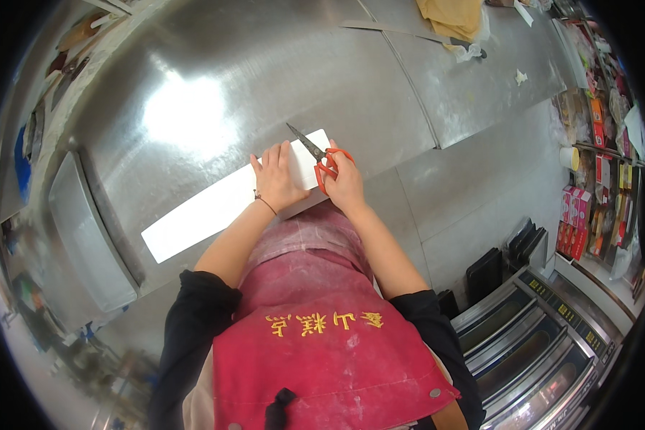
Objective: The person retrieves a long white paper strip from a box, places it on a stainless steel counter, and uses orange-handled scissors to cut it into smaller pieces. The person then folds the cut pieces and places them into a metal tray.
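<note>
A long white strip (204, 212), which looks like paper or thin card, lies slantwise on the stainless steel worktop (312, 70) near its front edge. My left hand (275, 180) is spread over the strip and presses on it, with the fingertips near its far edge and the thumb by the near edge. In my right hand (345, 183) are scissors (322, 157) with red handles. Their dark blades point up and left, apparently closed, above the strip's right end. Part of my right hand's fingers is hidden behind the handles.
A shallow metal tray (88, 231) stands at the left. Yellow-brown cloth or paper (454, 19) and a crumpled plastic bag (466, 52) lie at the far right. Packed shelves (596, 145) line the right side. A deck oven (532, 349) is at lower right, near black trays (484, 274).
</note>
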The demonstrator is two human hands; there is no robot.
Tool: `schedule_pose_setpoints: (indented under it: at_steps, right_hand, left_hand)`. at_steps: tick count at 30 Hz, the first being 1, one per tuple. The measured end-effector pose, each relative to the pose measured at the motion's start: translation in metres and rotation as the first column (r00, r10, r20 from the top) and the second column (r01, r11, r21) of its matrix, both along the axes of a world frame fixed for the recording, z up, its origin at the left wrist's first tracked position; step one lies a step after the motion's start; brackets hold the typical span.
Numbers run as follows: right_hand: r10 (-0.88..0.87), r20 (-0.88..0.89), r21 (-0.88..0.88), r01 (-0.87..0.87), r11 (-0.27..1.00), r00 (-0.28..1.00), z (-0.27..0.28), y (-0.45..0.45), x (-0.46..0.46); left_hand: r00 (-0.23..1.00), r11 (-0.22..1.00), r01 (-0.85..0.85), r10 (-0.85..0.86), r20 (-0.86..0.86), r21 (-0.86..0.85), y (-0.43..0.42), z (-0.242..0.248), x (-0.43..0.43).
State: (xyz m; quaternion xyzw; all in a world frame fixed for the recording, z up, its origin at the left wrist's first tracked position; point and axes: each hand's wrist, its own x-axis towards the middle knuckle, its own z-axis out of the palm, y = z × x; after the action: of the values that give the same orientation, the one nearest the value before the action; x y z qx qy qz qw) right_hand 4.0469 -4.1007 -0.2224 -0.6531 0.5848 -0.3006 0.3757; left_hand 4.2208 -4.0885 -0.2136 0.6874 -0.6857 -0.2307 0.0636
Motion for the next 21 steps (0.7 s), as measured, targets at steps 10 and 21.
schedule_pose_setpoints:
  at_steps: [10,21]
  right_hand:
    - [-0.104,0.029,0.409,0.083,0.909,0.994,0.028,0.038,-0.070]
    - [0.258,-0.071,0.708,-0.133,0.693,0.964,0.076,0.068,-0.062]
  left_hand:
    - [0.992,0.999,-0.021,0.016,-0.128,-0.038,-0.008,0.005,0.015]
    - [0.990,0.999,-0.051,0.049,-0.136,-0.016,-0.018,0.009,0.017]
